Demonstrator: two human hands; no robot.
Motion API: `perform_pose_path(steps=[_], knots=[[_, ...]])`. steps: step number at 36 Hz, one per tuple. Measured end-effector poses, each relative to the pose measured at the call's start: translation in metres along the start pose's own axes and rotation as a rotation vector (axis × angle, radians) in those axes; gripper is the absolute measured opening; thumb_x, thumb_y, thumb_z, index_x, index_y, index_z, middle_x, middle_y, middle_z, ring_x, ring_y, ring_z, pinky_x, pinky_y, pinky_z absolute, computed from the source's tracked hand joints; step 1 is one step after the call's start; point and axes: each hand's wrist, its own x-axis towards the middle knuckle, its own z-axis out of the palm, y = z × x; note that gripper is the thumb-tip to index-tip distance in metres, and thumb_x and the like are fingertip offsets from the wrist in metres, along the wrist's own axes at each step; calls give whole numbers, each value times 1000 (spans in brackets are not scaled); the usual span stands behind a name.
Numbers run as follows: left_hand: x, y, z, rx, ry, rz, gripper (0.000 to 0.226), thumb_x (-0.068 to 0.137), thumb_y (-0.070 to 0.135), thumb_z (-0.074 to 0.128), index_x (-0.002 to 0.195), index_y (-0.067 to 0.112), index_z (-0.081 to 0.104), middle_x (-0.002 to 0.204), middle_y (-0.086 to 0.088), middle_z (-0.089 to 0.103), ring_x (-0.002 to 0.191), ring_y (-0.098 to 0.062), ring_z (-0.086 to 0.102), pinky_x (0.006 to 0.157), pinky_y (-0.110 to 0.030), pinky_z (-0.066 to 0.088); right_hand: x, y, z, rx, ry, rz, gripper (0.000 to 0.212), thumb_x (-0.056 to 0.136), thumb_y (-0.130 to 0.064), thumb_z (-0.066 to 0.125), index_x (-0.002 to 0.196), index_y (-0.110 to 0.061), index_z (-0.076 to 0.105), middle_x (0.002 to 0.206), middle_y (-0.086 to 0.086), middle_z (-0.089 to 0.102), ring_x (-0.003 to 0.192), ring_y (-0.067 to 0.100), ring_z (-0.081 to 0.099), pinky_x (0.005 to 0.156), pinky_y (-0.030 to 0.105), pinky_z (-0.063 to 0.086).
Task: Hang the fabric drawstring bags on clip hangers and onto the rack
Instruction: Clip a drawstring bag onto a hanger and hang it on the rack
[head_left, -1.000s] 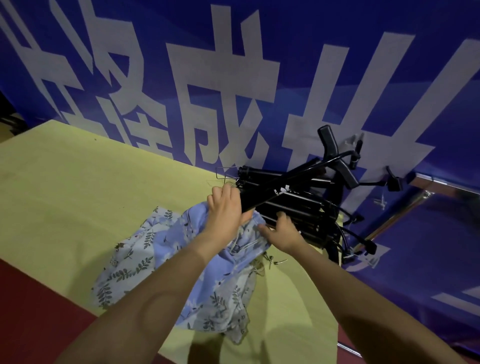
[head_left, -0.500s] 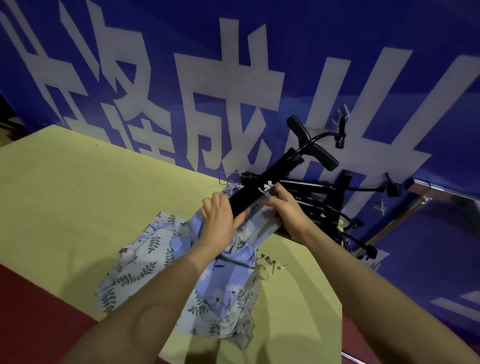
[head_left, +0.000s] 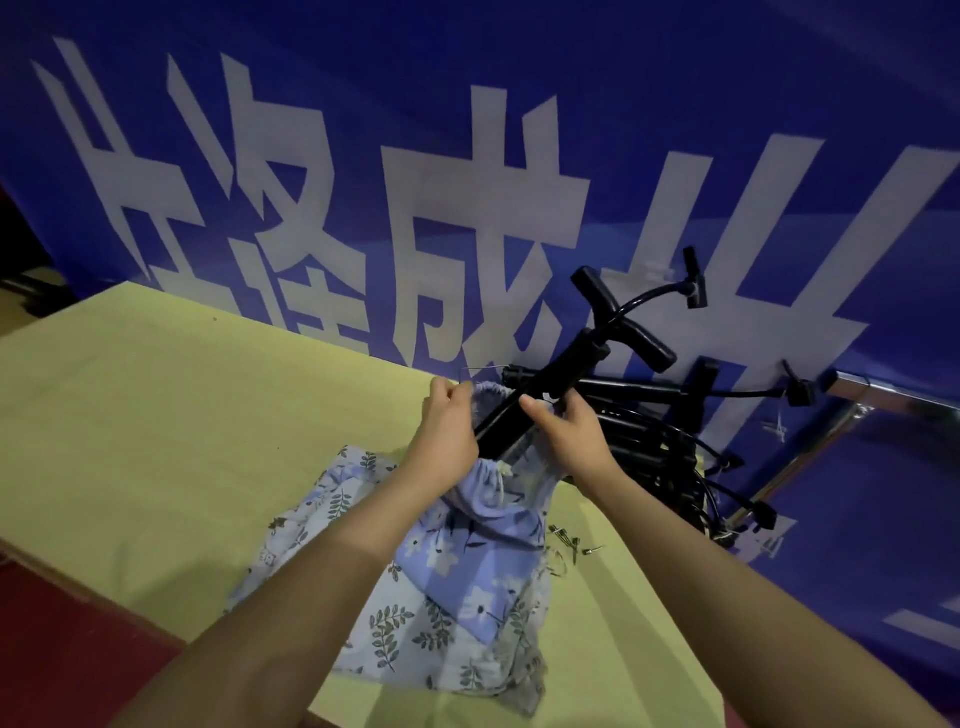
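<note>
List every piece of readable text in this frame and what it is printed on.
"成": large white character, mid blue banner; the only one fully readable.
Other white banner characters: cropped or hidden behind the black hanger, not readable with confidence.
Small white tags on the hanger pile: too small to read.
Floral bags: no text.

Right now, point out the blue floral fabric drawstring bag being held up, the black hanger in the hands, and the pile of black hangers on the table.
Blue floral fabric drawstring bag (head_left: 493, 499), head view, gathered upper body.
Black hanger (head_left: 524, 410), head view, straight bar.
Pile of black hangers (head_left: 649, 441), head view, stacked bars.
</note>
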Motion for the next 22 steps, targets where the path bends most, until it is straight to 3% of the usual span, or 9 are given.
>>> perform_pose_path(steps=[2, 5, 7, 10, 12, 14, 16, 19, 22], knots=[[-1, 2, -8, 58, 62, 26, 59, 86, -12, 44, 139, 9, 30, 126, -13, 33, 111, -27, 40, 87, -32, 43, -1, 0, 3, -95, -6, -32, 29, 90, -21, 64, 117, -20, 54, 107, -9, 62, 97, 3, 60, 78, 11, 46], [-1, 9, -18, 221, 118, 56, 45, 87, -10, 40, 129, 7, 38, 125, -15, 39, 115, -30, 37, 80, -31, 41, -1, 0, 7, -244, -5, -56, 33, 88, -24, 66, 118, -14, 57, 106, -5, 64, 97, 7, 60, 74, 5, 45], [-1, 14, -24, 331, 148, 64, 38, 89, -6, 39, 125, 6, 40, 127, -14, 40, 117, -30, 37, 83, -31, 40, -1, 0, 11, -304, 0, -71, 36, 86, -24, 68, 118, -12, 58, 103, -4, 65, 92, 6, 60, 70, 1, 43], [0, 16, -32, 270, 206, 75, 35, 93, -2, 37, 127, 5, 37, 128, -15, 40, 111, -29, 44, 79, -29, 38, 0, -2, 18, -391, -15, -62, 34, 83, -23, 71, 112, -11, 60, 94, -3, 65, 85, 7, 61, 64, 4, 44], [-4, 18, -37, 146, 228, 157, 46, 91, -4, 40, 134, 8, 29, 129, -17, 39, 105, -32, 49, 70, -31, 40, 1, -1, 21, -488, -31, -40, 29, 83, -18, 70, 108, -7, 62, 92, 2, 65, 85, 13, 61, 66, 18, 45], [-7, 17, -41, 96, 231, 295, 64, 87, -6, 45, 135, 22, 11, 132, -19, 36, 102, -34, 51, 64, -35, 44, 1, -3, 24, -570, -44, -33, 18, 82, -10, 64, 99, -4, 64, 87, 7, 65, 79, 14, 59, 65, 24, 42], [-7, 17, -44, 134, 238, 361, 84, 81, -12, 50, 132, 35, 3, 139, -19, 28, 93, -33, 53, 55, -30, 39, 1, -3, 28, -590, -63, -22, 3, 82, -5, 59, 82, -9, 59, 72, 4, 60, 63, 10, 53, 56, 19, 41], [-4, 20, -48, 241, 297, 366, 111, 67, -21, 57, 143, 43, 6, 145, -13, 14, 77, -29, 56, 43, -25, 37, -2, -2, 33, -593, -118, -17, 26, 86, -3, 56, 71, -22, 45, 58, -4, 44, 47, 4, 40, 42, 11, 32], [0, 19, -45, 362, 186, 310, 107, 79, -17, 47, 144, 48, -9, 156, -11, -4, 99, -25, 51, 57, -26, 42, -6, 1, 35, -616, -184, -19, 16, 85, -6, 60, 88, -17, 49, 61, -3, 43, 48, 5, 42, 45, 12, 33]])
